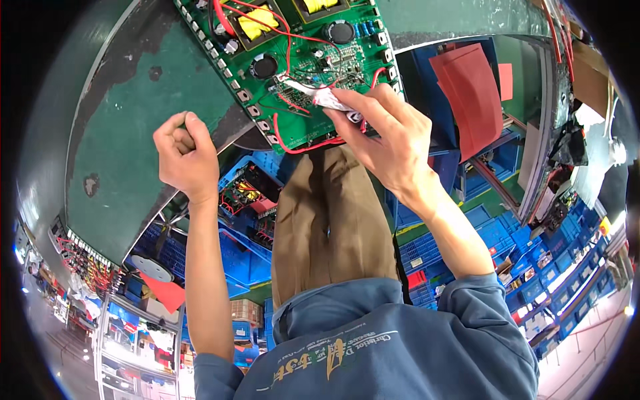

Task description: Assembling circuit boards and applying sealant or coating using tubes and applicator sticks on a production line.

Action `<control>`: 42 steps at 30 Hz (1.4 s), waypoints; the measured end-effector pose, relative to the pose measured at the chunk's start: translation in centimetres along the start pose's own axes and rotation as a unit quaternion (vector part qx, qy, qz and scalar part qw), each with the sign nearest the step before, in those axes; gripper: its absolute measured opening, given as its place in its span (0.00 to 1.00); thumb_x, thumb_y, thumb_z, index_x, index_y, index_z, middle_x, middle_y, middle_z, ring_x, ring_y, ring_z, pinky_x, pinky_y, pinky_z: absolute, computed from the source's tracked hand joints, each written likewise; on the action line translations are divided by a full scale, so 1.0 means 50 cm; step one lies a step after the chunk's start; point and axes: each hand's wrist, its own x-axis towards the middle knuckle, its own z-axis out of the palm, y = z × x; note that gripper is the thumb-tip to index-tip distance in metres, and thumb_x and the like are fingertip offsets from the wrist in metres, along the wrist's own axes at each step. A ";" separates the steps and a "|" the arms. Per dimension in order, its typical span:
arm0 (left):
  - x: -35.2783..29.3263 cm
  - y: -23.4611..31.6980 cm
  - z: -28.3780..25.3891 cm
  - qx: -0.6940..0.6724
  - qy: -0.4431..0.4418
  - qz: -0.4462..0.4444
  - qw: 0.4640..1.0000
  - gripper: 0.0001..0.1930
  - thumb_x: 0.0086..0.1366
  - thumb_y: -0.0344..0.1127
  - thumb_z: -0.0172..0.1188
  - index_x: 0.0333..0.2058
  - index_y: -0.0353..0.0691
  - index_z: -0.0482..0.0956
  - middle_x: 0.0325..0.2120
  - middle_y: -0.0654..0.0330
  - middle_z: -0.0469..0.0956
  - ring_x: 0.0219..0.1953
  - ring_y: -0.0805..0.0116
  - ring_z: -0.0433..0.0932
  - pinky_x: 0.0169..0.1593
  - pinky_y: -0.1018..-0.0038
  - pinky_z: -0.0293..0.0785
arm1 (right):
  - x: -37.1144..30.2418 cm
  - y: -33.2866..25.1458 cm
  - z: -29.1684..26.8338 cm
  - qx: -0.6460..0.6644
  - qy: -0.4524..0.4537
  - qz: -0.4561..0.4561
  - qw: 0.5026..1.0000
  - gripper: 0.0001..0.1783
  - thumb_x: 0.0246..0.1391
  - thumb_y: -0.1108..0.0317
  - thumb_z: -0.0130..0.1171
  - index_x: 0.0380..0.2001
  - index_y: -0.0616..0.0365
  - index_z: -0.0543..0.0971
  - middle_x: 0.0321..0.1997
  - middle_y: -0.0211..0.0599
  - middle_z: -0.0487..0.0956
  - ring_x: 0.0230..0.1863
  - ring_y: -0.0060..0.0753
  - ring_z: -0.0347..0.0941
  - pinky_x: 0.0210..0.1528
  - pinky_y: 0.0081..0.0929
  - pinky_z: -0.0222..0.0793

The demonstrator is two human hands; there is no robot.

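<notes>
A green circuit board [310,130] lies at the top middle, bearing black round capacitors [264,65], yellow-wrapped coils [258,23] and red wires [279,137]. Over its near part, my right hand [393,137] pinches a crumpled white squeeze tube [331,100] between thumb and fingers. The tube's narrow white nozzle points left, close above small components; whether it touches them I cannot tell. Left of the board, my left hand [185,152] is raised above the bench with its fingers curled closed. Anything inside them is hidden.
The worn green bench [127,133] extends left. Below it, near my legs, a blue bin [243,257] holds more boards. Red sheets [467,100] stand at the right, by blue crates [490,167]. Another group of wired boards [83,260] sits at the far left.
</notes>
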 end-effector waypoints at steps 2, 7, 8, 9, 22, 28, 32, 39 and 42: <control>-0.001 0.000 0.001 -0.002 0.001 -0.001 1.000 0.06 0.64 0.34 0.66 0.37 0.42 0.79 0.12 0.72 0.66 0.13 0.82 0.60 0.21 0.80 0.60 | 0.004 0.000 0.003 -0.007 -0.004 -0.001 1.000 0.19 0.43 0.75 0.76 0.41 0.55 0.85 0.25 0.31 0.76 0.22 0.28 0.72 0.24 0.25 0.69; -0.002 0.000 -0.002 -0.004 0.000 0.011 1.000 0.05 0.64 0.33 0.66 0.37 0.42 0.79 0.12 0.73 0.65 0.13 0.82 0.60 0.21 0.80 0.60 | 0.012 -0.014 -0.004 -0.016 -0.006 -0.001 1.000 0.17 0.44 0.75 0.76 0.40 0.55 0.85 0.25 0.29 0.76 0.21 0.26 0.73 0.23 0.24 0.69; -0.002 0.000 -0.003 -0.003 0.001 0.010 1.000 0.05 0.64 0.33 0.66 0.37 0.42 0.79 0.12 0.73 0.65 0.13 0.82 0.60 0.21 0.80 0.60 | 0.015 -0.016 -0.005 -0.016 -0.007 -0.001 1.000 0.17 0.44 0.75 0.76 0.40 0.55 0.85 0.25 0.29 0.76 0.21 0.26 0.73 0.23 0.24 0.69; -0.002 0.002 -0.003 -0.007 0.000 0.003 1.000 0.06 0.64 0.33 0.66 0.37 0.42 0.79 0.12 0.73 0.65 0.13 0.82 0.60 0.21 0.80 0.60 | 0.017 -0.018 -0.008 -0.018 -0.020 0.005 1.000 0.16 0.45 0.75 0.75 0.40 0.55 0.85 0.26 0.29 0.77 0.22 0.25 0.74 0.23 0.23 0.69; -0.004 0.001 -0.007 0.001 -0.024 -0.014 1.000 0.07 0.68 0.34 0.64 0.40 0.40 0.78 0.15 0.72 0.69 0.16 0.84 0.60 0.23 0.81 0.56 | 0.023 -0.029 -0.015 -0.027 -0.053 0.040 0.997 0.14 0.48 0.73 0.74 0.40 0.55 0.85 0.28 0.27 0.79 0.24 0.20 0.80 0.23 0.19 0.73; -0.001 0.007 -0.004 -0.005 -0.004 -0.014 1.000 0.06 0.64 0.33 0.67 0.38 0.42 0.80 0.12 0.73 0.66 0.14 0.82 0.61 0.22 0.81 0.62 | 0.025 -0.036 -0.017 -0.017 -0.055 0.060 0.997 0.13 0.49 0.72 0.74 0.40 0.56 0.85 0.29 0.30 0.79 0.24 0.21 0.80 0.25 0.19 0.75; -0.001 0.003 -0.003 -0.003 -0.008 -0.009 1.000 0.06 0.64 0.33 0.67 0.38 0.42 0.80 0.12 0.73 0.67 0.14 0.82 0.61 0.22 0.80 0.62 | 0.031 -0.042 -0.018 -0.001 -0.055 0.082 0.995 0.12 0.50 0.71 0.73 0.40 0.58 0.85 0.28 0.31 0.79 0.24 0.20 0.79 0.25 0.18 0.75; 0.000 0.011 -0.007 -0.001 -0.012 -0.022 1.000 0.06 0.64 0.35 0.66 0.37 0.43 0.80 0.12 0.72 0.67 0.14 0.81 0.62 0.23 0.80 0.63 | 0.054 -0.059 -0.029 0.057 -0.069 0.171 0.981 0.13 0.51 0.70 0.71 0.39 0.64 0.85 0.28 0.34 0.79 0.24 0.21 0.78 0.29 0.18 0.75; -0.001 0.011 -0.012 0.004 -0.016 -0.029 0.999 0.07 0.64 0.35 0.67 0.38 0.43 0.80 0.12 0.72 0.67 0.14 0.81 0.62 0.23 0.80 0.63 | 0.071 -0.062 -0.040 0.047 -0.088 0.162 0.982 0.13 0.50 0.69 0.71 0.38 0.65 0.85 0.28 0.35 0.80 0.25 0.22 0.79 0.30 0.19 0.76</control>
